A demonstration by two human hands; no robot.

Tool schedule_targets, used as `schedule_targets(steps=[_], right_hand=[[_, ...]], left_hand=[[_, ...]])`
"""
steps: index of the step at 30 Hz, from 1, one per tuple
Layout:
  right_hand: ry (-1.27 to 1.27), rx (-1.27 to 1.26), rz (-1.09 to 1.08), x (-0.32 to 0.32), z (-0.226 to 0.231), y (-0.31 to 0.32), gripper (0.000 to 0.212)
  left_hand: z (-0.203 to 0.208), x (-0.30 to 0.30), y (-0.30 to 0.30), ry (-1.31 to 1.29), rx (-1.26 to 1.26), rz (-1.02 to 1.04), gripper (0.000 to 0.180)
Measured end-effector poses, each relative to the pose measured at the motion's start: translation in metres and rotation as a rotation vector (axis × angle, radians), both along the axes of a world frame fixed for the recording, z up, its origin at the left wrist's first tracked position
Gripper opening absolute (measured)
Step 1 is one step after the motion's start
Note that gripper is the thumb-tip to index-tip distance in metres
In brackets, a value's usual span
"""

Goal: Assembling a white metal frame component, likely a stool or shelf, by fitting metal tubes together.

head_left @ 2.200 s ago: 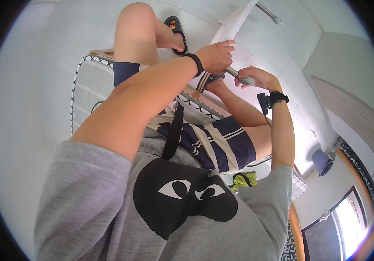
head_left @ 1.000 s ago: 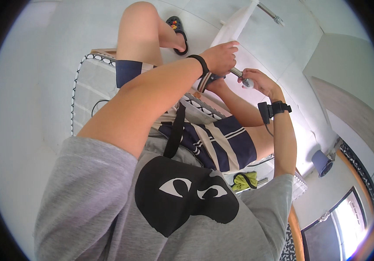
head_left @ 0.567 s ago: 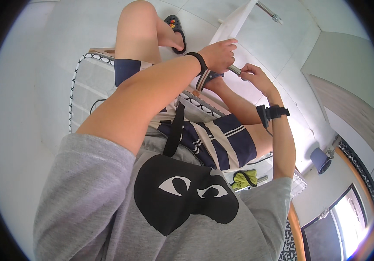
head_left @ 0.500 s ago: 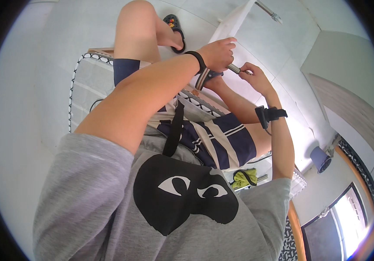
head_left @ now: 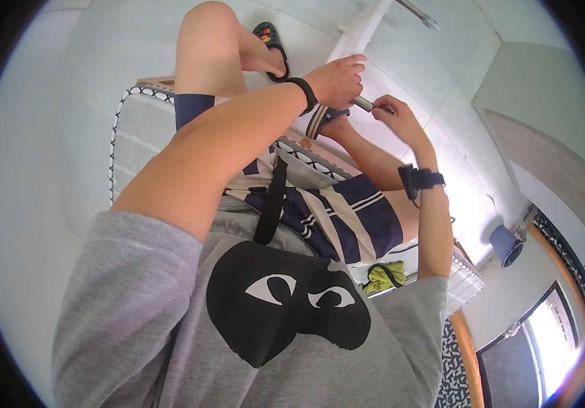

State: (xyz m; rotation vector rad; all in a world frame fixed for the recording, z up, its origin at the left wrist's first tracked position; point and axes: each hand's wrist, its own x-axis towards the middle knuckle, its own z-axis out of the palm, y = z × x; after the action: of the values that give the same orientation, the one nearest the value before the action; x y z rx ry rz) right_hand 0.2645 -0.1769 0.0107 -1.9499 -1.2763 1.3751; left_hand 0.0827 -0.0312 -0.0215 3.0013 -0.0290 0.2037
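Note:
A short metal tube (head_left: 362,103) shows between my two hands, in front of a white board (head_left: 359,39). My left hand (head_left: 337,83) is closed around the tube's upper left part, its index finger stretched along the board. At the tube's other end my right hand (head_left: 394,117) pinches a small dark piece with thumb and fingertips; its exact kind is too small to tell. Another metal tube (head_left: 416,12) sticks out past the board's far edge, with a fitting at its tip. My left hand covers part of the held tube.
I sit on a cushioned seat with black-and-white trim (head_left: 113,146), legs apart. Dark clogs (head_left: 269,42) rest on the tiled floor. A purple bin (head_left: 503,243) stands at the right, near a grey cabinet (head_left: 544,95). A green cloth item (head_left: 382,277) lies beside my right thigh.
Both hands keep their hold on the tube and have shifted only slightly. My view has moved a little; otherwise things look the same.

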Motion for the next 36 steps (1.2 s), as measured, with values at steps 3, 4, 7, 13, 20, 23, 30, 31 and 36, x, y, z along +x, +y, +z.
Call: schedule_targets(steps=[3,4,7,13,20,23,30,31,36], right_hand=[[0.218,-0.228,0.030,0.018,0.000,0.016,0.025],[0.209,-0.295,0.074,0.021,-0.001,0.020,0.028],[0.517,-0.428,0.131,0.031,-0.022,0.032,0.027],[0.800,-0.535,0.134,0.033,-0.029,0.041,0.023],[0.189,-0.317,0.233,0.021,-0.004,0.031,0.017],[-0.130,-0.026,0.144,0.000,-0.013,0.004,0.015],[-0.184,0.097,-0.074,-0.011,-0.011,-0.009,0.019],[0.097,-0.022,-0.138,0.001,-0.015,-0.009,0.023],[0.190,-0.336,0.000,0.022,0.001,0.018,0.032]], left_hand=[[0.002,0.000,0.000,0.004,-0.050,-0.010,0.029],[0.002,-0.001,0.000,0.004,-0.049,-0.013,0.029],[0.007,-0.002,0.000,0.021,-0.045,0.003,0.029],[0.009,-0.004,0.004,0.000,-0.017,-0.036,0.029],[0.007,0.001,-0.002,0.029,-0.023,-0.004,0.032],[0.004,0.003,0.000,0.025,-0.036,-0.016,0.034],[0.002,0.002,0.000,-0.007,-0.019,-0.012,0.033],[0.002,0.003,-0.001,-0.009,-0.019,-0.013,0.033],[0.003,0.000,-0.003,-0.007,-0.039,-0.019,0.029]])
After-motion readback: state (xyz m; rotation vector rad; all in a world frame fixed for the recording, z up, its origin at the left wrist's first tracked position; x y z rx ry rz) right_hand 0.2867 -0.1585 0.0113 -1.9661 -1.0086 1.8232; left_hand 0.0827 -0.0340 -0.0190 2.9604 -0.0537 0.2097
